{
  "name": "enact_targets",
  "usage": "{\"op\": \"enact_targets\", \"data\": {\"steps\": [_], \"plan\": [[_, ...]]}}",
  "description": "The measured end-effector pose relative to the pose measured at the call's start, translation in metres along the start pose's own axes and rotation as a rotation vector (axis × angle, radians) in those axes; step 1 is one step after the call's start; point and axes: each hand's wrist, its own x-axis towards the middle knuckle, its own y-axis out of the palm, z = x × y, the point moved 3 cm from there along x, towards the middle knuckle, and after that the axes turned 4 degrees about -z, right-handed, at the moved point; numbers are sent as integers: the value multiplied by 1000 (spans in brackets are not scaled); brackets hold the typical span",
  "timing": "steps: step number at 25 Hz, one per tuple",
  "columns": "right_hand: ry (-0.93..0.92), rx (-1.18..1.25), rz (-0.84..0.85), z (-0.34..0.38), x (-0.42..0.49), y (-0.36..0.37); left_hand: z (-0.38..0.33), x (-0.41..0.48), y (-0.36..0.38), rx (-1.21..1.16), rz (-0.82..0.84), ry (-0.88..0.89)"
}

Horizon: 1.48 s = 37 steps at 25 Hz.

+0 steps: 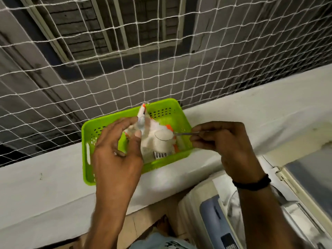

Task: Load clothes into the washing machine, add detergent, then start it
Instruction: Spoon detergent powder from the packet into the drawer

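While the left hand (pixel 118 146) grips the top of the detergent packet (pixel 152 142) inside the green basket (pixel 89 133) on the white ledge (pixel 45 186), the right hand (pixel 224 141) pinches a spoon (pixel 186 133) heaped with white powder, just above the packet. The washing machine (pixel 212 212) stands lower right.

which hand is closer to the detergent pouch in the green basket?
Left. The left hand grips the detergent pouch at its top; the right hand is off to its right, pinching a spoon.
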Motion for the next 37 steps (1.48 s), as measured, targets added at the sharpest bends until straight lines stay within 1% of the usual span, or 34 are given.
{"op": "enact_targets", "data": {"steps": [4, 7, 10, 14, 15, 17, 21, 24, 26, 27, 31, 33, 37], "plan": [[9, 88, -56, -2, -25, -31, -20, -24, 15, -122, -109, 71], [70, 125, -123, -7, -48, -65, -36, -49, 35, -193, -88, 120], [124, 172, -236, -22, -76, -105, -46, -80, 60, -243, 18, 112], [175, 231, -422, -61, -120, -171, -48, -126, 112, -320, 278, -2], [191, 250, -470, -74, -129, -188, -49, -139, 127, -344, 355, -57], [192, 302, -580, -101, -149, -225, -49, -168, 161, -411, 523, -239], [155, 434, -792, -156, -179, -296, -39, -225, 232, -462, 888, -776], [189, 530, -975, -195, -190, -345, -25, -268, 288, -456, 1044, -1074], [236, 553, -1084, -226, -192, -375, -12, -296, 321, -453, 1098, -1228], [266, 526, -1123, -240, -191, -388, -6, -309, 337, -440, 1117, -1290], [381, 419, -1244, -284, -183, -414, 16, -347, 383, -340, 1121, -1415], [401, 270, -1278, -295, -176, -418, 23, -358, 399, -329, 1091, -1463], [335, -202, -1171, -293, -163, -407, 38, -373, 421, -333, 1062, -1515]]}}
